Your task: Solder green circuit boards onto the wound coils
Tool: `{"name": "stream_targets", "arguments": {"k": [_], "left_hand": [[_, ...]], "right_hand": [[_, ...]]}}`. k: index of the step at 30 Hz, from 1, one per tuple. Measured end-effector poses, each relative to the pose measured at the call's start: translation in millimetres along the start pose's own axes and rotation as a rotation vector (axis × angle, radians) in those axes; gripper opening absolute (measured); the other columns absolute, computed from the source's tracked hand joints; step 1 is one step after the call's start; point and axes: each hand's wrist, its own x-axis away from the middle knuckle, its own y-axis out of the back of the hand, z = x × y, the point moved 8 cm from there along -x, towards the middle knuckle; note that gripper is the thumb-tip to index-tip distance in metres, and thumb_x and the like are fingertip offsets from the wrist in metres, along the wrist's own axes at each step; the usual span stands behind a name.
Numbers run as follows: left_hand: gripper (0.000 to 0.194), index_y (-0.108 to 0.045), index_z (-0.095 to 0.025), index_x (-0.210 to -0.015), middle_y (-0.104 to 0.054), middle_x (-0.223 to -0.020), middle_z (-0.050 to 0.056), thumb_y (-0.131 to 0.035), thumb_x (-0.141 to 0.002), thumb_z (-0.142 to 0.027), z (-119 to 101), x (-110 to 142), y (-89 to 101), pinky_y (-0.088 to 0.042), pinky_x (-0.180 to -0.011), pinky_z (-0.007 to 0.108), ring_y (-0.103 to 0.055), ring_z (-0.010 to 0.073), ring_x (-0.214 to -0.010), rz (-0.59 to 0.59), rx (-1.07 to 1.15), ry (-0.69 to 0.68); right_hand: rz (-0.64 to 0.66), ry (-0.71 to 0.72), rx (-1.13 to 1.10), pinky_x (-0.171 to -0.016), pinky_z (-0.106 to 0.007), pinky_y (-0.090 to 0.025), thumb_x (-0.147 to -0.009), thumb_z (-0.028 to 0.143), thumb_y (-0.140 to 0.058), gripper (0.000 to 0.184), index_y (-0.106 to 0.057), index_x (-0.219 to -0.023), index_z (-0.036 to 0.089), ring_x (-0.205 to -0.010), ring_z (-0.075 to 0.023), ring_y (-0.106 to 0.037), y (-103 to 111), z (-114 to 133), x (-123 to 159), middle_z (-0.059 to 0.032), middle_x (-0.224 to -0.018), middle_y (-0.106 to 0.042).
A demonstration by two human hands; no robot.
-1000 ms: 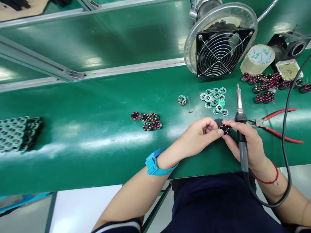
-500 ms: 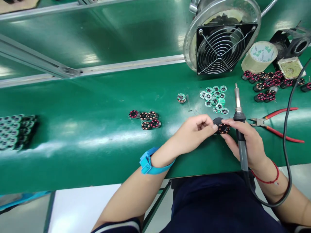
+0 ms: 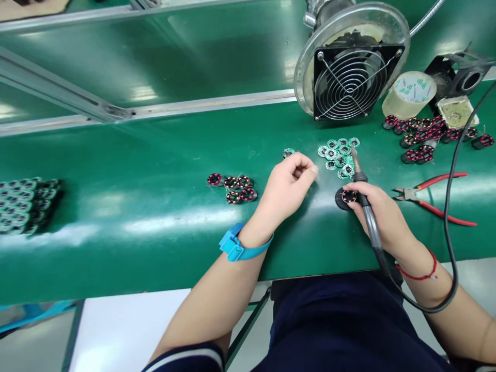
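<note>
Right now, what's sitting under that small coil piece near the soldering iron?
A round black pad lies under the coil piece, on the green bench. The piece hides the pad's middle.

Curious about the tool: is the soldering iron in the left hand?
No, the soldering iron is held in the right hand, with the red string.

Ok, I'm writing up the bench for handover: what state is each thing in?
Left hand: raised, curled, holding nothing visible.
Right hand: gripping soldering iron.
Soldering iron: tip over green circuit boards.
Coil disc: lying on black pad.
Pliers: lying open.
Wrist strap: fastened on left wrist.
</note>
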Motion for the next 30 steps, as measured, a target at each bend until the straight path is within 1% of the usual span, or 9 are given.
{"name": "stream_targets", "arguments": {"k": [5,8,12,16,19,22,25,28,30], "left_hand": [[0.007,-0.059,-0.016,-0.083,-0.057,-0.086,0.003,-0.053,-0.085,-0.018,-18,-8,0.2,-0.043,-0.073,0.029,-0.052,0.0139,-0.076,0.053,-0.362,-0.122],[0.014,-0.062,-0.014,-0.097,-0.058,-0.102,0.008,-0.052,-0.087,-0.013,-26,-20,-9.5,-0.046,-0.084,0.034,-0.055,0.0185,-0.089,0.108,-0.58,-0.186],[0.027,-0.06,-0.013,-0.113,-0.056,-0.115,0.014,-0.051,-0.088,-0.01,-20,-43,-31.1,-0.044,-0.094,0.04,-0.053,0.0265,-0.108,0.153,-0.773,-0.204],[0.025,-0.059,-0.014,-0.107,-0.056,-0.11,0.013,-0.054,-0.084,-0.007,-10,-54,-41.0,-0.046,-0.087,0.04,-0.055,0.0277,-0.102,0.164,-0.871,-0.164],[0.018,-0.059,-0.015,-0.096,-0.059,-0.098,0.009,-0.059,-0.08,-0.007,-9,-51,-32.5,-0.044,-0.079,0.034,-0.056,0.0218,-0.089,0.127,-0.769,-0.15],[0.01,-0.058,-0.016,-0.081,-0.059,-0.079,0.003,-0.06,-0.077,-0.007,-6,-44,-19.9,-0.04,-0.069,0.028,-0.053,0.0154,-0.072,0.123,-0.549,-0.097],[0.003,-0.06,-0.015,-0.077,-0.059,-0.071,0.0,-0.061,-0.078,-0.013,-4,-35,-11.0,-0.038,-0.064,0.026,-0.05,0.0122,-0.066,0.131,-0.286,-0.011],[0.005,-0.063,-0.014,-0.079,-0.06,-0.073,0.0,-0.062,-0.079,-0.019,-9,-21,-13.1,-0.039,-0.063,0.024,-0.05,0.0103,-0.066,0.177,-0.005,0.071],[0.008,-0.064,-0.014,-0.082,-0.059,-0.072,-0.001,-0.064,-0.078,-0.021,-13,-10,-23.0,-0.039,-0.061,0.023,-0.05,0.0091,-0.064,0.267,0.142,0.128]], "right_hand": [[0.066,-0.019,-0.015,-0.092,-0.047,-0.052,-0.089,0.022,-0.057,0.037,-0.049,-0.124,0.027,-0.107,-0.026,-0.064,-1,-8,-1,-0.006,-0.117,-0.068],[0.109,0.013,0.012,-0.097,-0.05,-0.048,-0.087,0.016,-0.053,0.043,-0.048,-0.129,0.025,-0.112,-0.0274,-0.06,-1,-5,0,-0.0081,-0.122,-0.065],[0.006,0.013,0.015,-0.096,-0.049,-0.048,-0.083,0.01,-0.046,0.048,-0.049,-0.129,0.025,-0.113,-0.0268,-0.06,9,-5,1,-0.0091,-0.123,-0.064],[-0.103,-0.009,-0.028,-0.096,-0.047,-0.05,-0.083,0.011,-0.047,0.046,-0.051,-0.127,0.025,-0.113,-0.0259,-0.061,18,-7,3,-0.0083,-0.12,-0.065],[-0.151,-0.011,-0.047,-0.094,-0.045,-0.052,-0.084,0.012,-0.048,0.044,-0.051,-0.125,0.025,-0.11,-0.0251,-0.063,22,-6,3,-0.0072,-0.116,-0.067],[-0.172,-0.004,-0.051,-0.091,-0.045,-0.053,-0.086,0.013,-0.049,0.039,-0.052,-0.123,0.025,-0.105,-0.0246,-0.064,24,-3,3,-0.0064,-0.112,-0.069],[-0.165,0.016,-0.035,-0.089,-0.045,-0.054,-0.088,0.013,-0.05,0.035,-0.053,-0.121,0.025,-0.1,-0.0243,-0.066,25,1,2,-0.0059,-0.109,-0.07],[-0.188,0.056,-0.047,-0.088,-0.046,-0.054,-0.089,0.015,-0.052,0.036,-0.052,-0.123,0.026,-0.099,-0.0243,-0.066,27,8,2,-0.0053,-0.108,-0.071],[-0.175,0.092,-0.077,-0.09,-0.047,-0.054,-0.089,0.017,-0.054,0.043,-0.047,-0.13,0.026,-0.104,-0.0251,-0.065,26,13,2,-0.0068,-0.118,-0.068]]}}
